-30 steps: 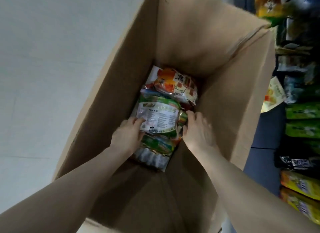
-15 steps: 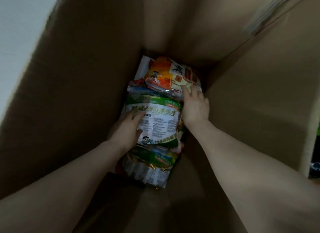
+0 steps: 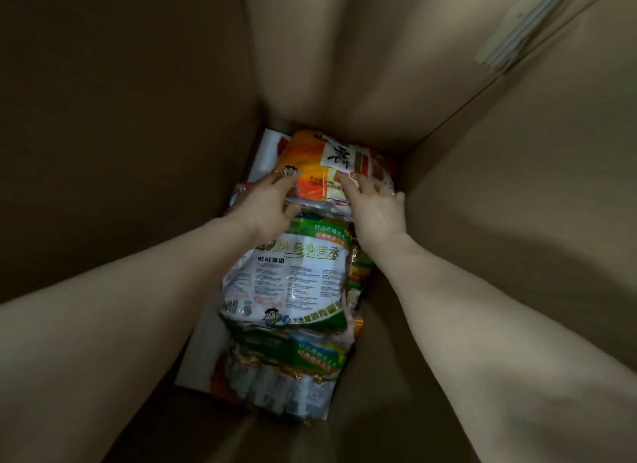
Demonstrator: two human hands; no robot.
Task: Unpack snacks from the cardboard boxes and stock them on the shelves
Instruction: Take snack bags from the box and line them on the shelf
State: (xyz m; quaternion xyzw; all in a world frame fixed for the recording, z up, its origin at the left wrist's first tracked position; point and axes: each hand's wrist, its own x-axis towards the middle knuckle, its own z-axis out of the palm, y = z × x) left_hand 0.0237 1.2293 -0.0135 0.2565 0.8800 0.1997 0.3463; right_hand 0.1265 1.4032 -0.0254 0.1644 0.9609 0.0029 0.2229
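- While both bare arms reach deep into a tall cardboard box [image 3: 138, 118], the left hand [image 3: 265, 204] and right hand [image 3: 375, 206] meet at an orange snack bag [image 3: 327, 162] lying at the far end of the box floor.
- Fingers of the left hand lie spread across the bag's near left edge; those of the right hand rest on its near right edge, loosely bent, with neither hand plainly curled round the bag.
- Nearer the camera, between the forearms, a green-and-white snack bag [image 3: 293, 280] lies flat on top of further packets.
- A clear pack of wrapped sticks [image 3: 275, 390] sits at the near end of the pile.
- White sheet material [image 3: 196, 355] shows beneath the pile's left side.
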